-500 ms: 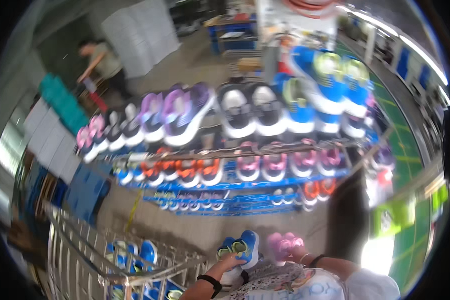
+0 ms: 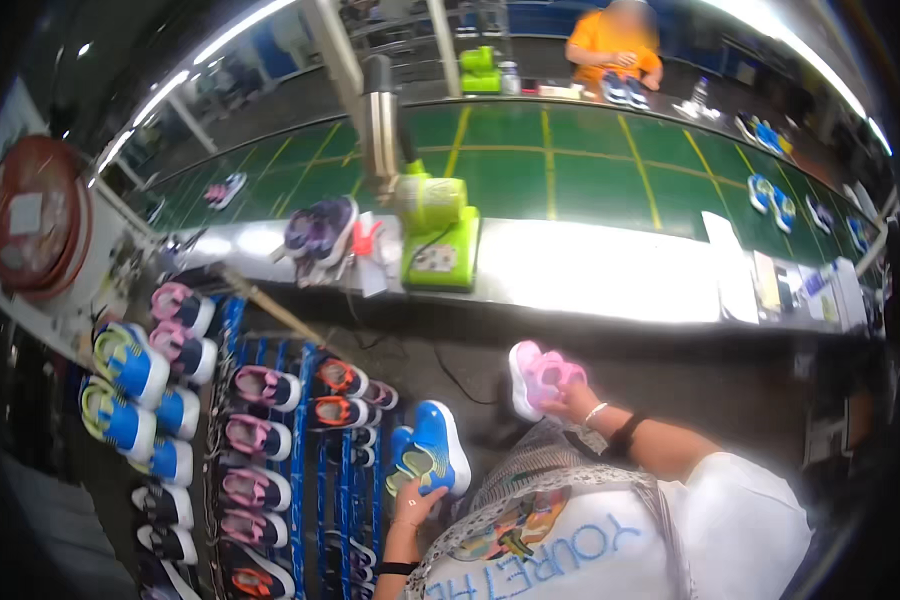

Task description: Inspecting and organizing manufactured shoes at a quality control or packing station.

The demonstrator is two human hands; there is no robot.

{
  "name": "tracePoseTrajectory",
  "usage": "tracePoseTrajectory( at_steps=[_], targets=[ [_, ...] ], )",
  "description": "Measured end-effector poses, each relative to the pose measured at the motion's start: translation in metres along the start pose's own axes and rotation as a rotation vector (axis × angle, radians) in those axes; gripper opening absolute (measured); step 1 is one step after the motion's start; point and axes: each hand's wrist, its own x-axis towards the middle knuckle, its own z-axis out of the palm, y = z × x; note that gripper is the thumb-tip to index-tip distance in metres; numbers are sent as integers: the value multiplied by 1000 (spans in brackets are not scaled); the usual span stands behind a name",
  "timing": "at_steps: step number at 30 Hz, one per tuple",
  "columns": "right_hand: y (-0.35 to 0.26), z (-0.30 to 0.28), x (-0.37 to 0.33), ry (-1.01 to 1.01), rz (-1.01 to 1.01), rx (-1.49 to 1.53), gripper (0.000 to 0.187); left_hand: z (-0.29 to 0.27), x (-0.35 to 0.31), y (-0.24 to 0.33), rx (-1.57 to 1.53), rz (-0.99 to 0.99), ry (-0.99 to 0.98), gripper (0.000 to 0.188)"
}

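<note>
My left hand [image 2: 410, 505] is closed around a pair of blue sneakers [image 2: 438, 447] with white soles and yellow-green linings, held low in front of my body. Closed on a pair of pink sneakers [image 2: 542, 378], also white-soled, my right hand [image 2: 576, 402] is a little farther forward and to the right. Both pairs hang in the air, apart from each other. The fingertips beneath the shoes are partly hidden.
A blue rack [image 2: 305, 430] with several rows of children's sneakers is on the left. Ahead runs a metal-edged bench [image 2: 590, 270] with a bright green machine [image 2: 440, 235], beside a green conveyor belt [image 2: 510, 150]. Across it, a person in orange [image 2: 600, 45] handles dark shoes.
My view has turned right, from facing the rack to facing the bench and conveyor. Both hands still hold the same pairs of shoes.
</note>
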Motion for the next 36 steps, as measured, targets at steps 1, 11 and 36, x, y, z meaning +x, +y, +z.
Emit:
tracePoseTrajectory(
  at_steps=[1, 11, 36],
  targets=[
    [14, -12, -6, 51, 59, 93, 52, -1, 13, 10, 99, 67, 2, 53],
    [99, -173, -5, 422, 308, -201, 41, 31, 189, 225, 293, 591, -89, 44],
    [541, -417, 167, 631, 1116, 292, 75, 162, 370, 319, 772, 171, -136, 48]
  ],
)
